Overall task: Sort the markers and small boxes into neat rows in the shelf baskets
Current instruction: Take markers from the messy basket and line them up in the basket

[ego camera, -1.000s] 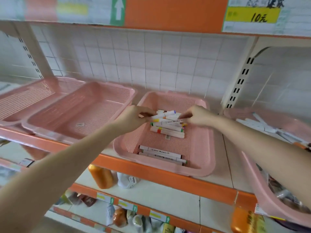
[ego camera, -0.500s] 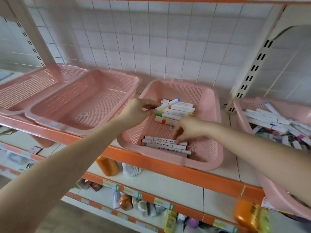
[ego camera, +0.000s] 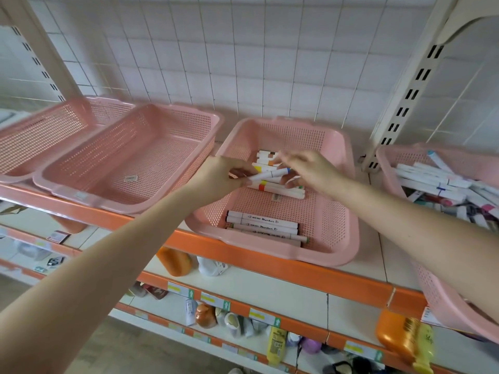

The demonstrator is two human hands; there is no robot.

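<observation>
A pink mesh basket [ego camera: 337, 211] stands in the middle of the shelf. A row of white markers [ego camera: 263, 225] lies near its front wall, and a second row of markers [ego camera: 280, 190] with coloured bands lies at its middle. My left hand [ego camera: 218, 179] pinches one white marker [ego camera: 270, 174] with a blue tip above that second row. My right hand [ego camera: 305, 168] reaches over the same row, fingers curled at the marker's other end; it is blurred and I cannot tell if it grips.
Two bare pink baskets [ego camera: 129, 157] sit overlapped at the left. A tilted pink basket [ego camera: 442, 287] at the right holds a loose heap of markers [ego camera: 432, 179]. The orange shelf edge [ego camera: 243, 255] runs below, with bottles on lower shelves. A slotted upright [ego camera: 405, 103] stands behind.
My right hand has moved from the front row of markers back up to the middle row, beside the marker that my left hand holds. The camera view has tilted down a little.
</observation>
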